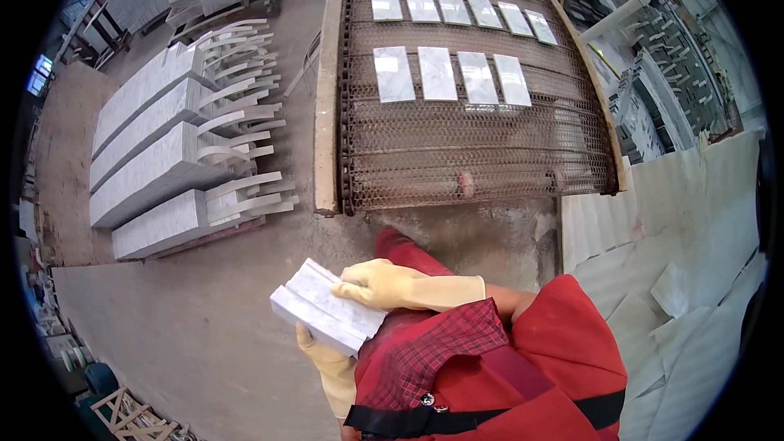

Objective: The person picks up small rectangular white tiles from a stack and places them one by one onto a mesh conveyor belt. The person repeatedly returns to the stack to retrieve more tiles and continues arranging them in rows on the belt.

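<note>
I hold a small stack of white, grey-veined marble tiles (322,310) against the front of my body, tilted, its upper tiles offset from one another. My left hand (321,353), in a cream rubber glove, supports the stack from below; its thumb shows at the side and the other fingers are hidden. My right hand (367,282), gloved alike, lies over the top with curled fingers on an upper tile. Ahead is a wire-mesh conveyor belt (482,159) carrying rows of marble tiles, the nearest row including one tile (438,73) with a glossy top.
To the left, long rows of stacked marble tiles (155,167) stand on the floor, with pale strips (241,122) sticking out of them. Wooden rails (327,114) edge the conveyor. White sheeting (670,220) covers the right side, and a pale pipe (616,15) runs beyond the belt.
</note>
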A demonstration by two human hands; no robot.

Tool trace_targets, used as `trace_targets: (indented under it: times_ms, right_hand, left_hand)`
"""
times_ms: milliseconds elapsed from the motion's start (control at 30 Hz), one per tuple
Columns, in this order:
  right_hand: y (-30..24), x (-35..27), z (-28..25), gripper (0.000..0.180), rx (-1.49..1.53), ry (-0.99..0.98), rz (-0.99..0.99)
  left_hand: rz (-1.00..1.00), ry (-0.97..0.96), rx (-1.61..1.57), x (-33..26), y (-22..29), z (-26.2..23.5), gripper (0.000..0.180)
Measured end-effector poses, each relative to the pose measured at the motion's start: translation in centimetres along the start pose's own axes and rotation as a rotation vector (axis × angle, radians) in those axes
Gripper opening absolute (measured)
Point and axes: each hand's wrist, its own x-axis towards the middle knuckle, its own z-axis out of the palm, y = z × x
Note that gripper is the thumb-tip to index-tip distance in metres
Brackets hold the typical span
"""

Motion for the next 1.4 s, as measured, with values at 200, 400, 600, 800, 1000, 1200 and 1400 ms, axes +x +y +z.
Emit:
trace_targets:
  times_ms: [200,400,600,800,1000,1200,1400]
  right_hand:
    - [4.3,-5.4,-4.7,0.045,-0.013,0.412,-0.012]
    - [9.6,-11.6,-16.7,0.040,-0.016,0.918,0.003]
    - [16.9,-14.4,-34.5,0.044,0.004,1.101,0.365]
    - [25.7,-14.7,-48.3,0.045,-0.013,1.158,0.458]
    - [30.7,-14.0,-53.5,0.049,0.000,1.076,0.517]
    - [27.7,-17.6,-50.4,0.049,-0.244,1.163,0.405]
    - [19.1,-20.7,-38.5,0.046,0.186,-0.084,0.200]
  left_hand:
    - [-0.131,-0.066,-0.036,2.5,-5.1,0.9,0.100]
    - [-0.189,-0.134,-0.017,4.8,-12.2,7.6,0.106]
    - [-0.207,-0.190,-0.030,5.4,-18.7,18.2,0.112]
    - [-0.251,-0.125,-0.074,5.7,-23.3,22.7,0.124]
    - [-0.206,-0.082,-0.058,6.1,-25.6,23.9,0.124]
    - [-0.187,-0.092,-0.054,7.3,-26.8,24.3,0.112]
    - [-0.153,-0.110,-0.036,9.5,-27.3,26.2,0.115]
